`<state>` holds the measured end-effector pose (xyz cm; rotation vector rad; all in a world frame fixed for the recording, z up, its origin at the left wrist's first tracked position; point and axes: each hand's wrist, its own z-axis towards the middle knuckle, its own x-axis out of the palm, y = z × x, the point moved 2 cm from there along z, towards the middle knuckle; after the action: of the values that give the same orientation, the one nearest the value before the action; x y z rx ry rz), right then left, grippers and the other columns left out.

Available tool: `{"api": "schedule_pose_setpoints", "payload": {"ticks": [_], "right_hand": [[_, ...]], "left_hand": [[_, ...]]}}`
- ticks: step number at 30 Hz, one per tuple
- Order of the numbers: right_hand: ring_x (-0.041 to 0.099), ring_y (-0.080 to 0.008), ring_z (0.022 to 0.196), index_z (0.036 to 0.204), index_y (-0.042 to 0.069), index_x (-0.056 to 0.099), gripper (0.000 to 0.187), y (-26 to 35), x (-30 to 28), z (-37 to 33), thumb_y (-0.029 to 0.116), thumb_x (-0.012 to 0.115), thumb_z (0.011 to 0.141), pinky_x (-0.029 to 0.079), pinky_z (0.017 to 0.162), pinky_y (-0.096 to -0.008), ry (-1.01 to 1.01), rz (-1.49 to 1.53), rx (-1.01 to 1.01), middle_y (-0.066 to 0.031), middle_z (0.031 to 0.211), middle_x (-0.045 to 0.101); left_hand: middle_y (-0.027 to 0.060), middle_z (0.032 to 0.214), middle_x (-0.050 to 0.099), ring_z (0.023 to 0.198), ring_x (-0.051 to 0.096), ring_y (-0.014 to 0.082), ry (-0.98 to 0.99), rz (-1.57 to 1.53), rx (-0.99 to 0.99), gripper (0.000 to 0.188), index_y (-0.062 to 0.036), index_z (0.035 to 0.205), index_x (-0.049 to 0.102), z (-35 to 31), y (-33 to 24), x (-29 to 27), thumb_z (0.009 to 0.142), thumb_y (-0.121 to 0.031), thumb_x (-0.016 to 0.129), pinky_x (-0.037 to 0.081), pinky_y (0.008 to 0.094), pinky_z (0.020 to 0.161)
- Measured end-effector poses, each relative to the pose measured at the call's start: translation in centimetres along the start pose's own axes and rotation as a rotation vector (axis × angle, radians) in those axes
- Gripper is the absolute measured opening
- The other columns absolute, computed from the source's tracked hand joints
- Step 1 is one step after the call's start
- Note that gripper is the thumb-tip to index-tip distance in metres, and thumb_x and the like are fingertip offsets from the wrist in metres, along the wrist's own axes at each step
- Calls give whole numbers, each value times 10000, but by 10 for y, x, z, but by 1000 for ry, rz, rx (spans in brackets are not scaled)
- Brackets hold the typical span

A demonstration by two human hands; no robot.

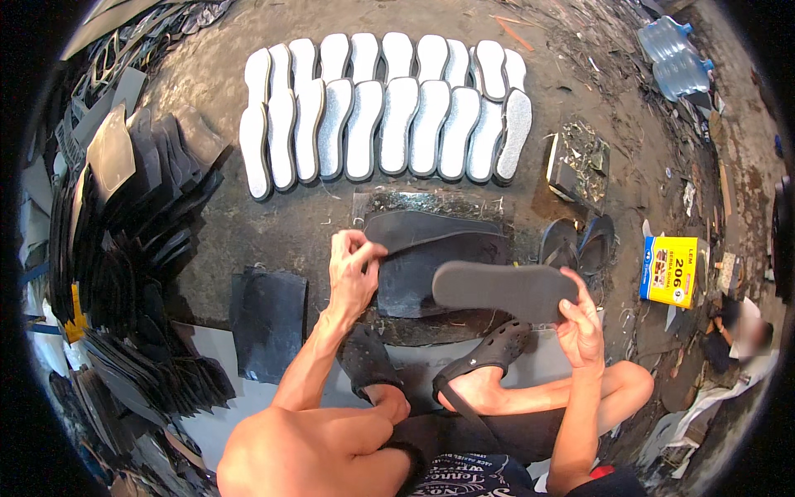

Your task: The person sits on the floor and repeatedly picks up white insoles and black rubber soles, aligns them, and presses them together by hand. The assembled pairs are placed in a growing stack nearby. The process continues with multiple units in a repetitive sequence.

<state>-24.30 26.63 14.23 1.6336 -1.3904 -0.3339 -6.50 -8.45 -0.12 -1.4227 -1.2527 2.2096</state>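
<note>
My right hand [582,319] grips one end of a dark grey shoe sole [501,290], thumb on its upper face. This sole is held level above a black rubber sheet [422,282]. A second black piece with a curved edge [435,228] overlaps the sheet's far part. At the left end of that curved piece, my left hand [354,269] has its fingers curled and pinched on the edge. Both black pieces lie on a dark, worn board [414,331] in front of my feet.
Two rows of white-topped soles [364,128] lie beyond the board. Stacked dark sheets [149,190] crowd the left, near a loose black sheet [267,323]. To the right are flip-flops [595,244], a yellow-and-blue can [671,272], an open scrap-filled box [580,166] and plastic bottles [675,58].
</note>
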Motion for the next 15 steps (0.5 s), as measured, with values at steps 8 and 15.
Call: {"api": "schedule_pose_setpoints", "payload": {"ticks": [8,15], "right_hand": [[682,-287,1300,1271,95,690,329,-51,-54,11,-66,694,985,531,1160,-465,136,-97,57,-100,1282,693],[692,-240,1263,1439,100,604,409,-59,-24,23,20,702,1050,607,1052,-431,122,-143,65,-90,1339,680]], "left_hand": [[85,1022,649,815,650,238,83,-61,350,372,-99,1149,780,-43,21,-10,839,106,807,568,361,679],[109,1333,647,1057,649,210,-253,-258,-148,605,-69,1490,649,-23,-18,-10,917,97,753,559,346,948]]}}
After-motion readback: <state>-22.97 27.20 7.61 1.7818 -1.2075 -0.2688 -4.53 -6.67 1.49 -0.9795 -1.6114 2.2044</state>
